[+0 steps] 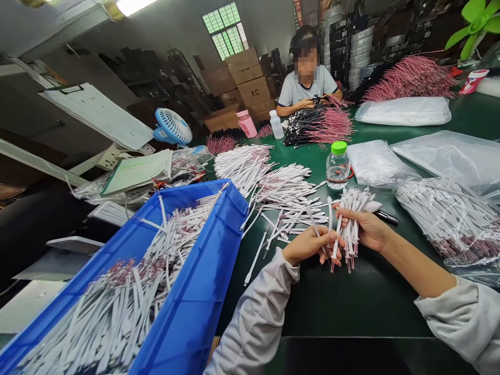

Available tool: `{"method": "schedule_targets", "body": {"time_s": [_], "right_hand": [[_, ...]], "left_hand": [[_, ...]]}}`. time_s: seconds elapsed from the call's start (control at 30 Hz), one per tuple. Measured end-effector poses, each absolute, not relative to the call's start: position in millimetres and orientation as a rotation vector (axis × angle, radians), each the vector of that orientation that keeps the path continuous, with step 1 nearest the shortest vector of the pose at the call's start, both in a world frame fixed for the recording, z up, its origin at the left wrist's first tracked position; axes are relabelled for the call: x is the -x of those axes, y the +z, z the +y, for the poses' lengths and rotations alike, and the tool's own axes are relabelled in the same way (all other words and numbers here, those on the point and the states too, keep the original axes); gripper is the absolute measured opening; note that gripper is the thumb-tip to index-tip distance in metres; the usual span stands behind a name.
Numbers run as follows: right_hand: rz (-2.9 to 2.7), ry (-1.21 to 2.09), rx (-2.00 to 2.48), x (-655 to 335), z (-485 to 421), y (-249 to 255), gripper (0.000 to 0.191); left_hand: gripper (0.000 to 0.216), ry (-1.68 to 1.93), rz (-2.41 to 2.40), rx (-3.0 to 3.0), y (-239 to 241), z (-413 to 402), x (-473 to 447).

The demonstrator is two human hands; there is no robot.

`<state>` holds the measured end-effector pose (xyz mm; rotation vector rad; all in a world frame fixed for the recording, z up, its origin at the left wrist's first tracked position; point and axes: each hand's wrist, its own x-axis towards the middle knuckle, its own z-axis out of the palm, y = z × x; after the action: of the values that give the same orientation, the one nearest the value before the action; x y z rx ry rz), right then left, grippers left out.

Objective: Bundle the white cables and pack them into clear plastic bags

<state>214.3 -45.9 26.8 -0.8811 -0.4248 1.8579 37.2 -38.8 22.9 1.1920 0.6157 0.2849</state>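
My right hand (369,229) is closed around an upright bundle of white cables (354,208) with thin pink wire ends pointing down. Beside it, my left hand (310,245) pinches a few white cables (313,219) of the same kind, its fingertips at the left side of the bundle. Just beyond my left hand, loose white cables (289,190) lie in a spread heap on the green table (312,307). A large blue bin (211,281) to the left holds many more of them.
A jar with a green lid (338,169) stands behind my hands. At the right lie a bag of white cables (449,219) and clear plastic bags (380,161). Across the table a person (307,78) handles black and pink cables (320,125). A black pen (386,216) lies near my right hand.
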Motion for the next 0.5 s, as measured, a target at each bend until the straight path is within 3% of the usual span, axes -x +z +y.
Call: {"method": "schedule_targets", "body": {"time_s": [0.13,0.27,0.5], "right_hand": [[-0.384,1.882,0.907,-216.1,-45.6,25.4,0.012],[-0.469,1.917,0.845,-219.0,-47.9,27.7,0.036],[-0.594,1.817,0.884,-218.2,-50.3,30.0,0.032]], "left_hand": [[0.047,0.274,0.623,-1.170,22.2,-38.0,-36.7],[0.050,0.203,0.554,-1.100,20.0,-36.5,-34.0],[0.049,0.219,0.540,-1.006,17.8,-36.0,-32.6]]}}
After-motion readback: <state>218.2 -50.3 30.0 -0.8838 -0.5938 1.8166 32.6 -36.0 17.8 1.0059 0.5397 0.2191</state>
